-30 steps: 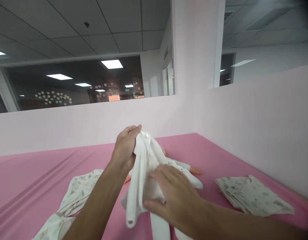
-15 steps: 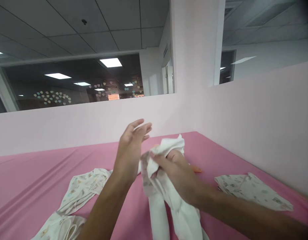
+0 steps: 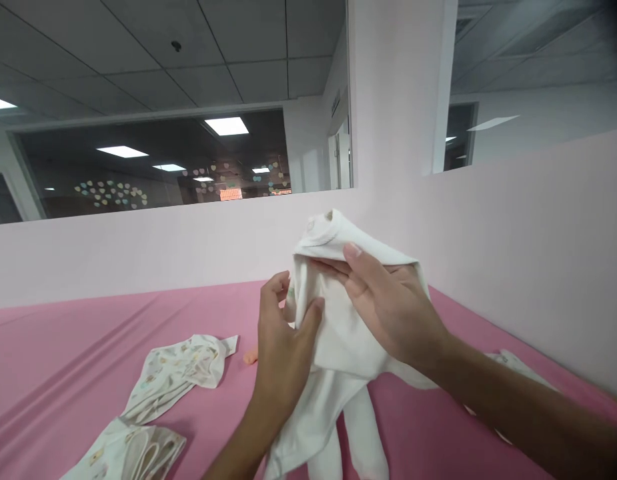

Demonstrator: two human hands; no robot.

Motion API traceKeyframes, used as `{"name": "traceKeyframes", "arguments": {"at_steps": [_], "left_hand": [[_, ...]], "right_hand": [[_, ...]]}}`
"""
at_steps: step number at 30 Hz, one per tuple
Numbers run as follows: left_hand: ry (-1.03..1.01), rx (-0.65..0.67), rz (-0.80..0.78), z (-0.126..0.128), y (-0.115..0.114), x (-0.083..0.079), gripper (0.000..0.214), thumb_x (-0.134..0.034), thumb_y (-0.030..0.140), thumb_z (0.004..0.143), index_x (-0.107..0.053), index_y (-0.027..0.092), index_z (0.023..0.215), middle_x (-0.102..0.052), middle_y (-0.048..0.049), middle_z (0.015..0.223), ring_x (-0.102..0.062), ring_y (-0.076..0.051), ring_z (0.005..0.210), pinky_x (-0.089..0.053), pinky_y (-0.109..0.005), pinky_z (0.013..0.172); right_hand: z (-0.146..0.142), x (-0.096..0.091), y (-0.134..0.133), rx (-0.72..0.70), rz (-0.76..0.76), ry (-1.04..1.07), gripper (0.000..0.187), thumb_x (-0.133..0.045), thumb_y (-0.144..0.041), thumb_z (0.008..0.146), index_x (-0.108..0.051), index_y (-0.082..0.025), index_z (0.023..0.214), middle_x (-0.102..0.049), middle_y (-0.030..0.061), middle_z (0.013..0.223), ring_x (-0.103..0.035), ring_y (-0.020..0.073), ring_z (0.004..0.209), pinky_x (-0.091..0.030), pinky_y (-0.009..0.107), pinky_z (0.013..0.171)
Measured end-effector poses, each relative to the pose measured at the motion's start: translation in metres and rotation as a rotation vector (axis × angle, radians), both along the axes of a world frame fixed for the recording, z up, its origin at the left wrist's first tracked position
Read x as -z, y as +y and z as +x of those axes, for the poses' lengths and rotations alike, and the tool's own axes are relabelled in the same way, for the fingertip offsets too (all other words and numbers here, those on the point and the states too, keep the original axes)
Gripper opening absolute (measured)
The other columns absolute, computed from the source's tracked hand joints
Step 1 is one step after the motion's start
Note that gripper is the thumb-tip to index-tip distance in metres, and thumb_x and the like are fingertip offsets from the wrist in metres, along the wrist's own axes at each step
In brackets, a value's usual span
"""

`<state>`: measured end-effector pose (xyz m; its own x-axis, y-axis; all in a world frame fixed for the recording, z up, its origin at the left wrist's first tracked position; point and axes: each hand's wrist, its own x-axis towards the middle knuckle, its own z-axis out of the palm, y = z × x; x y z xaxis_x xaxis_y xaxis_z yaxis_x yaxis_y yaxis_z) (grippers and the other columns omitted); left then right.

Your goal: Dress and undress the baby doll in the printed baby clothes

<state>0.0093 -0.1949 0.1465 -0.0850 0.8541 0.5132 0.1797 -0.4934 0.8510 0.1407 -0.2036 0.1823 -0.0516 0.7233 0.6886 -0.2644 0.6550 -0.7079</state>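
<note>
A small white baby garment (image 3: 345, 340) is held up in front of me, its opening facing me. My right hand (image 3: 388, 300) grips its upper edge, thumb outside and fingers inside the fold. On the other side, my left hand (image 3: 288, 347) pinches the garment's left edge between thumb and fingers. Below hang or lie two white-covered legs (image 3: 365, 433), apparently a doll's, with the upper body hidden behind the cloth. A small flesh-coloured doll hand (image 3: 250, 356) pokes out beside my left wrist.
Pink sheeting (image 3: 63, 360) covers the surface. A printed baby garment (image 3: 171, 370) lies crumpled at left, and another pale garment (image 3: 518, 365) is partly behind my right forearm. Pale walls (image 3: 528, 247) with windows enclose the back and right.
The bunched white garment is now raised and spread open. My left hand, earlier free in the air, has come down onto its edge. My right hand's fingers have moved inside the fold.
</note>
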Motion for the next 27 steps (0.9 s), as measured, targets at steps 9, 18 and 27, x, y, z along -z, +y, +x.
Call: {"name": "traceKeyframes", "arguments": {"at_steps": [9,18,27], "left_hand": [[0.026,0.549,-0.512,-0.026,0.002,0.000,0.041,-0.064,0.048,0.079,-0.059,0.019,0.107,-0.067,-0.0082,0.099,-0.063,-0.022,0.089,-0.049,-0.032,0.077],[0.461,0.195,-0.283,-0.076,0.008,0.006,0.043,-0.059,0.052,0.079,-0.045,0.018,0.059,-0.040,0.0050,0.055,-0.033,-0.008,0.049,-0.023,-0.020,0.046],[1.014,0.220,0.030,-0.072,-0.032,0.005,0.037,-0.037,0.040,0.096,-0.060,0.021,0.073,-0.062,0.0008,0.070,-0.053,-0.014,0.066,-0.036,-0.024,0.066]], "right_hand": [[0.011,-0.014,-0.003,-0.033,0.054,0.027,0.024,-0.049,-0.039,0.088,-0.065,-0.023,0.080,-0.066,0.0028,0.095,-0.061,0.0207,0.100,-0.052,0.032,0.084],[0.064,0.040,0.004,0.157,-0.498,-0.160,0.032,-0.057,-0.049,0.084,-0.068,-0.019,0.085,-0.069,0.0093,0.094,-0.063,0.0249,0.096,-0.051,0.040,0.089],[0.050,0.103,-0.022,-0.056,-0.726,-0.643,0.023,-0.057,-0.037,0.082,-0.063,-0.020,0.096,-0.067,0.0075,0.099,-0.063,0.0236,0.096,-0.052,0.036,0.083]]}}
